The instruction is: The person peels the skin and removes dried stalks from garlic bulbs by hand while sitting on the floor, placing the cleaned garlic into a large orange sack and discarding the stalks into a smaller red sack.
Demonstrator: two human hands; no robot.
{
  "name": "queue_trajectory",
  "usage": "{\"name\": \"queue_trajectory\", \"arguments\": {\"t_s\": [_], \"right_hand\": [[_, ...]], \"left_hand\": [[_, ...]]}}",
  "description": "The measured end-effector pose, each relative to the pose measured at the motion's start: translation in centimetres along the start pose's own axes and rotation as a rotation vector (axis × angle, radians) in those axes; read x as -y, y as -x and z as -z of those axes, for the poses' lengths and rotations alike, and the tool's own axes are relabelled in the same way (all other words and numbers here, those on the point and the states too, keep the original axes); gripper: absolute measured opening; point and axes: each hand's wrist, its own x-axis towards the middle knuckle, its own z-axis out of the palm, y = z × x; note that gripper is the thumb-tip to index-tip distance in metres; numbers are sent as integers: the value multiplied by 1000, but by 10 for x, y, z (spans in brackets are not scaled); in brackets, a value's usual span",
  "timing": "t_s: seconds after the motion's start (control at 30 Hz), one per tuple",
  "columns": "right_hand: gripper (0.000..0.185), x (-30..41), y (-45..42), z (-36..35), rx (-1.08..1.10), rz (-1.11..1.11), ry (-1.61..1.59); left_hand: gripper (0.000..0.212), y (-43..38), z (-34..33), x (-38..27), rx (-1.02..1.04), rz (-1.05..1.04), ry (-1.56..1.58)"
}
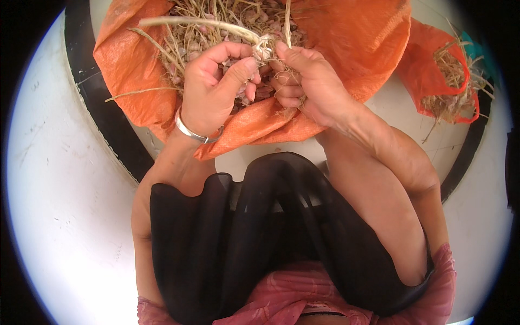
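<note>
Over the orange woven sack (pixel 349 44), my left hand (pixel 215 81) holds a partly peeled garlic bulb (pixel 263 49) between thumb and fingers. The bulb's dry stalk (pixel 199 22) sticks out to the left. My right hand (pixel 308 75) is at the bulb's right side, its thumb and forefinger close to the papery skin. Thin dry roots (pixel 289 75) poke out from its curled fingers. Whether the right fingertips pinch the bulb itself is hard to see. Beneath both hands lies a heap of garlic (pixel 189 48) with purplish skins and straw-like stalks.
A red plastic bag (pixel 418 73) with dry stalks and roots (pixel 447 101) stands on the pale tiled floor (pixel 382 109) at right. Dark floor bands (pixel 101 101) curve along both sides. My knees, under black cloth (pixel 280 183), are just before the sack.
</note>
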Motion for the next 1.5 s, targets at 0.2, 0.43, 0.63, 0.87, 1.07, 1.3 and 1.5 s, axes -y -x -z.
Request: {"name": "queue_trajectory", "arguments": {"t_s": [0.2, 0.43, 0.63, 0.87, 1.07, 1.3, 1.5], "right_hand": [[25, 0, -1, 0, -162, -19, 41], [19, 6, 0, 0, 36, 86, 224], [24, -3, -9, 5, 53, 365, 413], [17, 1, -12, 16, 131, 208, 193], [17, 7, -9, 18, 107, 118, -19], [15, 25, 0, 12, 62, 456, 388], [10, 44, 22, 6, 56, 397, 582]], "left_hand": [[10, 1, -8, -4, -11, -111, -99], [8, 1, -8, -5, -90, -112, -278], [8, 2, -6, -7, -16, -109, -602], [10, 3, -4, -9, 59, 161, -210], [10, 4, 0, -10, 185, 151, -34], [7, 5, 1, 1, 68, -8, -321], [14, 10, 3, -8, 226, -191, -808]]}}
